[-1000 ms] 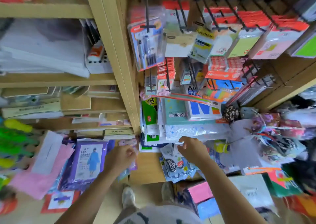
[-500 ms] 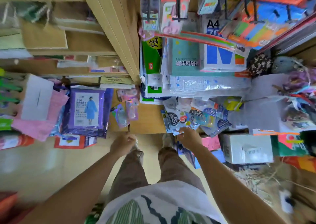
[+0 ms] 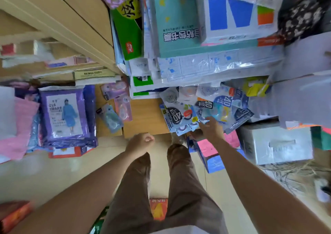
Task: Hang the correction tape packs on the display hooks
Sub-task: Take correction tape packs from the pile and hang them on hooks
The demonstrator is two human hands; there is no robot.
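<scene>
Several blue and white correction tape packs point(image 3: 206, 108) lie in a loose pile on the low wooden shelf point(image 3: 145, 119). My right hand point(image 3: 212, 131) reaches into the pile's near edge, its fingers curled on a blue pack there. Three more packs lie further left: a purple one point(image 3: 114, 90), a pink one point(image 3: 123, 109) and a light blue one point(image 3: 110, 120). My left hand point(image 3: 141, 142) hovers in a fist just in front of the shelf edge, holding nothing. No display hooks are in view.
Stacked paper and book-cover packs point(image 3: 179, 28) rise behind the pile. A purple raincoat pack point(image 3: 66, 114) lies on the left, a white box point(image 3: 275, 144) on the right. A wooden shelf post point(image 3: 80, 19) stands at upper left. My legs and the floor are below.
The view has tilted down from the hooks to the low shelf. My left hand let go of the packs on the left and drew back into a fist. My right hand stays at the pile.
</scene>
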